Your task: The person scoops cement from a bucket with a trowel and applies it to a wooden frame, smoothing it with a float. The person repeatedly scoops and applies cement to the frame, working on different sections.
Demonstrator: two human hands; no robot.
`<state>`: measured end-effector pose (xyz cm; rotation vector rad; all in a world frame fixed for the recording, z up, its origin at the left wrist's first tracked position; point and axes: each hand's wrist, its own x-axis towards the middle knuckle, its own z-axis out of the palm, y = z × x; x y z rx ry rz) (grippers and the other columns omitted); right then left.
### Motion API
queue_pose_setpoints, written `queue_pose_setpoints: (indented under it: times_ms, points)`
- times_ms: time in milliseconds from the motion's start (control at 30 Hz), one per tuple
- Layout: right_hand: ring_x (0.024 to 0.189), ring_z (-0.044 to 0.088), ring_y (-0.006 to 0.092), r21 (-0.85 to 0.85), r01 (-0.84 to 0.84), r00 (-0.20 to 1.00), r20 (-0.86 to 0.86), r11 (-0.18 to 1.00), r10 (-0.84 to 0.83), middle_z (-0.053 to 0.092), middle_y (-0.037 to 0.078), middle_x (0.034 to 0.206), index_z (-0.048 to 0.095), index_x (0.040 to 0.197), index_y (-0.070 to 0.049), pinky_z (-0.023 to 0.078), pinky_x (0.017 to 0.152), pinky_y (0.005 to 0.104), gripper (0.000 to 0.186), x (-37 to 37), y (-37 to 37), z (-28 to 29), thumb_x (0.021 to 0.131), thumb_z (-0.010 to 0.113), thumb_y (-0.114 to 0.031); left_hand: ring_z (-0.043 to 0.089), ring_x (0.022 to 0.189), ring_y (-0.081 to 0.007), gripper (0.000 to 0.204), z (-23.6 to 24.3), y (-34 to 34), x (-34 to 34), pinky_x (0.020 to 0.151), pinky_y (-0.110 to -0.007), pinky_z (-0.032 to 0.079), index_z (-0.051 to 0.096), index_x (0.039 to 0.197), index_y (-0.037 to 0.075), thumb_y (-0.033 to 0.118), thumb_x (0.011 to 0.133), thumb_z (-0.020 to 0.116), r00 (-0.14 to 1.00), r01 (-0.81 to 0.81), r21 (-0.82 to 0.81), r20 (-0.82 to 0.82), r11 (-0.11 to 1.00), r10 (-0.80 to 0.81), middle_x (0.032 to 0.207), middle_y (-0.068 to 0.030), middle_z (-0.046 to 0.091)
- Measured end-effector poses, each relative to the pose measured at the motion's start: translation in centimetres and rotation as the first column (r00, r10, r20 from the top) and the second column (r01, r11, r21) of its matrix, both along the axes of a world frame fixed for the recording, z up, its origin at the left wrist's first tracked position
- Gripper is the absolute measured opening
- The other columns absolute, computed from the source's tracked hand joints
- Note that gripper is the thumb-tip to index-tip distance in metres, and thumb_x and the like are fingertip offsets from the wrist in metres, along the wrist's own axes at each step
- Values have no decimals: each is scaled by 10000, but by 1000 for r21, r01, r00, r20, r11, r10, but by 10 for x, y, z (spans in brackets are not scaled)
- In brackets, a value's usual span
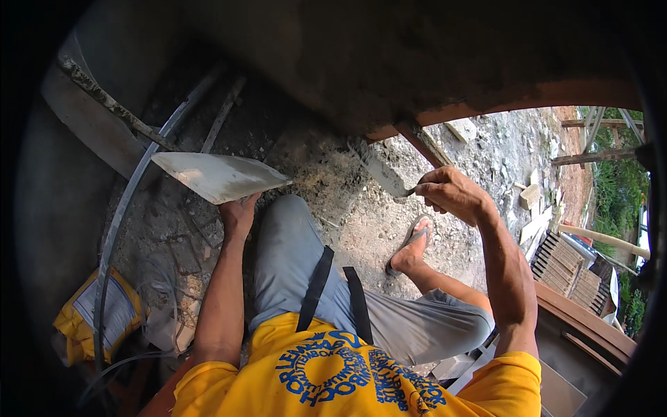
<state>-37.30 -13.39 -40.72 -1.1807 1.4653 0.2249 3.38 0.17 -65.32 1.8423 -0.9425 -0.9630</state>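
Note:
My left hand (237,212) grips a pale, flat, angular plastering board (208,172) from beneath, left of centre; its underside grip is hidden, and the top is smeared grey. My right hand (451,193), raised right of centre, has its fingers closed on the handle of a trowel (382,170). The trowel's blade is coated in wet-looking grey material and points up and left toward a dark, plastered edge (445,115). A gap with rubble-strewn ground shows between the board and the trowel.
Long metal bars (114,250) and a mottled plank (97,94) lean at left, above a yellow sack (97,306). A wooden post (420,139) stands behind the trowel. At right lie a mallet-like block (529,196), slatted pieces (566,264) and boards (583,313), with timber rails (597,158) beyond.

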Motion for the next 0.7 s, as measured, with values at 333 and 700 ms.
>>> queue_pose_setpoints:
  times_ms: [333,700]
  points:
    - [867,696,456,-198,-562,768,-485,803,418,713,244,862,685,1002,-16,542,775,535,364,-2,55,-13,1005,588,-367,634,1089,-171,471,9,-28,24,973,-335,505,630,1252,-16,183,894,864,940,-171,-5,-300,985,162,1203,-75,689]
    - [822,699,482,-577,-419,890,-413,701,192,712,273,844,683,1001,-19,556,722,559,340,24,27,-109,988,590,-346,645,1087,-172,479,17,-24,27,953,-340,509,646,1258,-5,212,892,865,951,-166,18,-263,986,165,1209,-70,692]
